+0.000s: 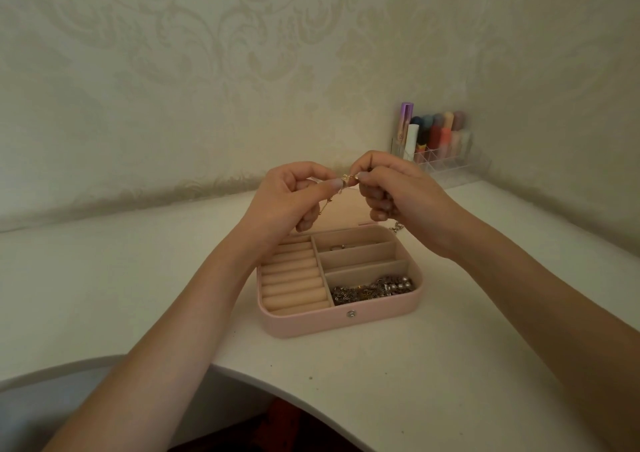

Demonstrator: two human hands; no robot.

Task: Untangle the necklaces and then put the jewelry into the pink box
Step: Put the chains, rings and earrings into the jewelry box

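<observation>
Two bare forearms, no sleeves in view. Left hand point(289, 197) and right hand point(398, 192): no rings, no watch, no bracelets visible. Fingernails short, pale, glossy.

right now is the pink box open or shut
Open. The pink box shows its ring rolls and dividers, with a heap of jewelry in the near right compartment; its lid stands up behind the hands.

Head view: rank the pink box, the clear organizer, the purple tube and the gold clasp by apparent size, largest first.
1. pink box
2. clear organizer, though it sits farther back, so it may look smaller than it is
3. purple tube
4. gold clasp, pinched between both hands
</observation>
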